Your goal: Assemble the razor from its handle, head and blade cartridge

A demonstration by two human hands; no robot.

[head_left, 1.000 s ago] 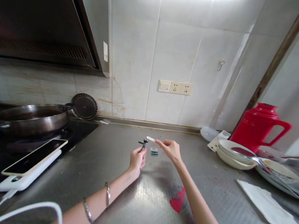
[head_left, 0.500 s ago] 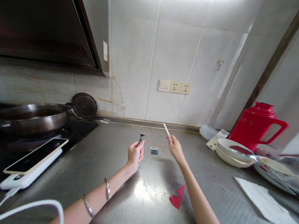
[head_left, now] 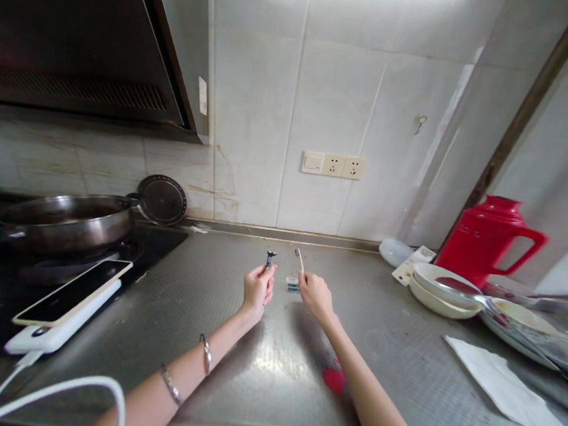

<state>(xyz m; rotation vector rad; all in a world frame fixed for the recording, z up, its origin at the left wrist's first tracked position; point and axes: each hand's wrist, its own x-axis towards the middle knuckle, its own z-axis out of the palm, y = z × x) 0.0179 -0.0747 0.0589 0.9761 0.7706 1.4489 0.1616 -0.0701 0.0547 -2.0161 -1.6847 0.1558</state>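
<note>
My left hand (head_left: 255, 294) is closed around the handle of a small dark razor (head_left: 270, 257), its T-shaped head pointing up. To its right, my right hand (head_left: 316, 298) grips a thin white toothbrush (head_left: 301, 261) near its lower end. The brush's small dark head tilts up and slightly left, apart from the razor. Between the hands lies a small clear and teal piece (head_left: 292, 285) on the steel counter (head_left: 207, 279); my right fingers partly cover it, and I cannot make out what it is.
A red torn scrap (head_left: 333, 378) lies beside my right forearm. At left are a phone (head_left: 72, 293) on a white power bank (head_left: 60, 322) with its cable, and a pan (head_left: 70, 219) on the stove. Bowls (head_left: 444, 299), a napkin (head_left: 503, 388) and a red thermos (head_left: 485, 239) stand right.
My right hand has moved left, closer to the left one, and the toothbrush has turned more upright, showing its dark head. My left hand and the razor have hardly moved.
</note>
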